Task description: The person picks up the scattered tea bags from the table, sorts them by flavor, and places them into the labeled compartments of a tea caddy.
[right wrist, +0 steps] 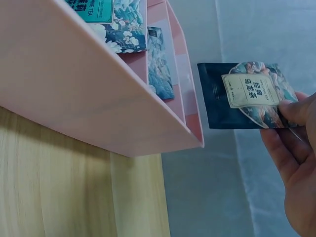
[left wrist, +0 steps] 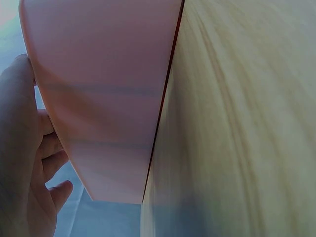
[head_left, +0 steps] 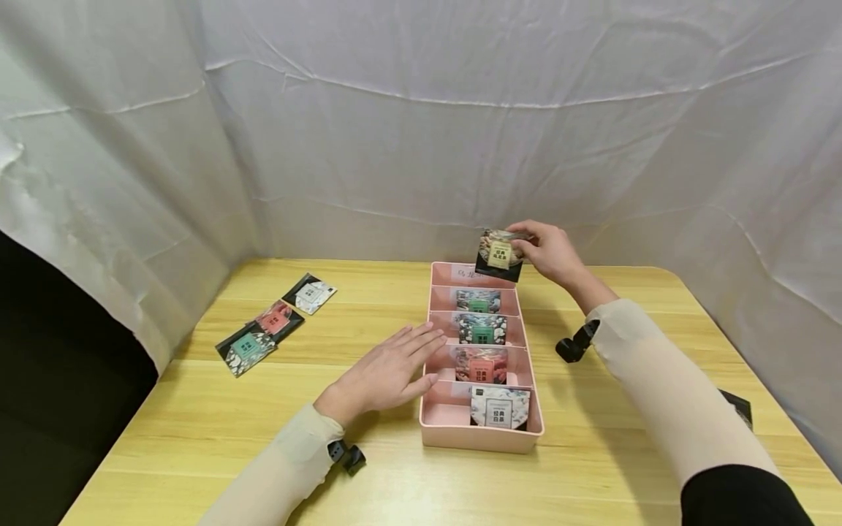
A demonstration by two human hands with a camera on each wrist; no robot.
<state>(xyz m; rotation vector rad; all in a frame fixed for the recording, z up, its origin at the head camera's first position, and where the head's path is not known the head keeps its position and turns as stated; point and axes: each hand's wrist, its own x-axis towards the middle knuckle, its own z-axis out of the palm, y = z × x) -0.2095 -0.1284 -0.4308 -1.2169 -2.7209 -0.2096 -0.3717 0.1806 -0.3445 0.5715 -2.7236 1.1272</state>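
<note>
My right hand [head_left: 551, 252] pinches a dark tea sachet with a yellow label [head_left: 499, 253] by its top edge, above the far compartment of a pink divided box [head_left: 480, 438]. In the right wrist view the thumb lies across that sachet [right wrist: 252, 94]. My left hand [head_left: 388, 369] rests its outstretched fingers on the box's left rim. Inside the box, from near to far, stand a white-labelled sachet [head_left: 500, 408], a red one [head_left: 482, 365], a green one [head_left: 482, 329] and another green one [head_left: 478, 300], each in its own compartment.
Left on the wooden table [head_left: 368, 299] lie white [head_left: 310, 294], red [head_left: 276, 320] and green [head_left: 246, 348] sachets, the red and green ones overlapping. A dark packet [head_left: 737, 407] is partly hidden by the right sleeve. A pale curtain [head_left: 421, 146] hangs behind the table.
</note>
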